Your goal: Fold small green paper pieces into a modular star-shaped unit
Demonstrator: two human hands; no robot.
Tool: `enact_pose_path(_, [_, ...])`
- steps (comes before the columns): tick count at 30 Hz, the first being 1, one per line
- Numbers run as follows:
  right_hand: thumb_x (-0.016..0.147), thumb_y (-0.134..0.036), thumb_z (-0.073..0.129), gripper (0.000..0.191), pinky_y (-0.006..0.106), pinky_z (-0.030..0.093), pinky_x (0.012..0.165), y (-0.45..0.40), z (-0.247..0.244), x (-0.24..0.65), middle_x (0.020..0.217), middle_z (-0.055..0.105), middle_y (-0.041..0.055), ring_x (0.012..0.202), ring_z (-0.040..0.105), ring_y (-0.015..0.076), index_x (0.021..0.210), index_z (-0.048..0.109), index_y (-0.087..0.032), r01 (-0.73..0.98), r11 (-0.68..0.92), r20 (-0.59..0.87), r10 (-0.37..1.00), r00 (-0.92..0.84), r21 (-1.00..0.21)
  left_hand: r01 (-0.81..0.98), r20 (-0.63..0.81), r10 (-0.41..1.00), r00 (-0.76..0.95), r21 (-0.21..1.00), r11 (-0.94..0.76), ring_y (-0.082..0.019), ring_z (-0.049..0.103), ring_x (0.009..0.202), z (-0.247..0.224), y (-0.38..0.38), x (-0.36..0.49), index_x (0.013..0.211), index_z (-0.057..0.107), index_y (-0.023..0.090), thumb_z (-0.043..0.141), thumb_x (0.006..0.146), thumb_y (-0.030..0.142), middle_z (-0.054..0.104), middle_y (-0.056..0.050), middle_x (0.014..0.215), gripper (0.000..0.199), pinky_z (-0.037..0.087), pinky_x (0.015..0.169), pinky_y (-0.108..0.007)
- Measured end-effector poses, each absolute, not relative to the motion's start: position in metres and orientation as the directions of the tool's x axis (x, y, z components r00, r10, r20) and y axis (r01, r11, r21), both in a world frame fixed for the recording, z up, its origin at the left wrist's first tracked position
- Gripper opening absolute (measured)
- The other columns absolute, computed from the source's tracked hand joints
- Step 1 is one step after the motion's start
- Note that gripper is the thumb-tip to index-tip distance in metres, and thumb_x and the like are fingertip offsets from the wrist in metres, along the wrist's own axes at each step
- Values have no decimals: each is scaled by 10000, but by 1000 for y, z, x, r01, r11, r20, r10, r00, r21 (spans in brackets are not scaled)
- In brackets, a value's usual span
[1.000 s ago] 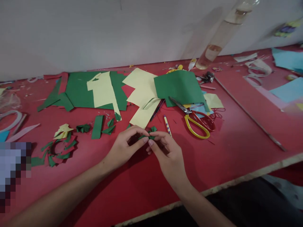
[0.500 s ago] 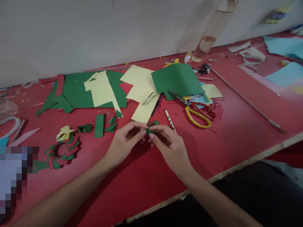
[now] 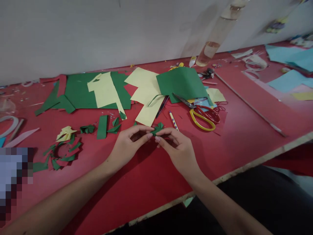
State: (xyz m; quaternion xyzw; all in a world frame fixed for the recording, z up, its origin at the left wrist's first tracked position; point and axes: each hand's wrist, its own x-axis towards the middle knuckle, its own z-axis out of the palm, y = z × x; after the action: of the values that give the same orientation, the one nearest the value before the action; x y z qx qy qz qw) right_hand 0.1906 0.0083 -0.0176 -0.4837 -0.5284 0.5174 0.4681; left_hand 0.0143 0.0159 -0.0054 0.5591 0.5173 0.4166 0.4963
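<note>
A small folded green paper piece (image 3: pixel 157 128) is pinched between my two hands near the middle of the table. My left hand (image 3: pixel 132 140) grips its left side with thumb and fingertips, and my right hand (image 3: pixel 174 142) grips its right side. Fingertips hide part of it. To the left lie folded green pieces (image 3: pixel 114 127), a green strip (image 3: pixel 102 126) and a red and green paper ring (image 3: pixel 62 152). A striped pen (image 3: pixel 173 120) lies just beyond my right hand.
Yellow-handled scissors (image 3: pixel 201 119) lie right of my hands. Behind are yellow paper (image 3: pixel 144 85), green sheets (image 3: pixel 182 83) and a leaning bottle (image 3: pixel 210 49) by the wall. A long thin stick (image 3: pixel 249 101) lies at right. The red table's front edge (image 3: pixel 244 169) runs diagonally.
The green paper piece shows more above my fingertips, turned slightly. Both hands stay pinched on it. The view has shifted a little, moving the right-hand objects leftward.
</note>
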Motion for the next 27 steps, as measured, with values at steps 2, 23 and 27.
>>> enact_pose_path(2, [862,-246,713,49,303,616,695,8,-18,191,886,718,17,701,683,144,902,704,-219,44,24,20,995,-98,-999,200,-25,994,108,980,3,-201,723,928,-4,15,15,973,770,209,733,874,313,785,-37,981,148,588,845,-292])
enact_pose_path(23, [887,-297,706,113,273,547,675,7,-8,197,786,712,9,748,677,156,813,708,-212,190,110,87,988,-124,-976,190,11,992,129,981,-36,-151,720,816,-9,14,12,1095,670,196,687,892,242,741,-6,855,209,576,727,-222])
enact_pose_path(27, [877,-278,717,84,273,555,681,8,-11,199,834,714,0,715,675,139,928,693,-215,136,45,33,995,-94,-990,109,-22,980,196,994,0,-107,679,716,-7,14,12,1122,652,193,698,884,232,705,18,830,246,559,726,-204])
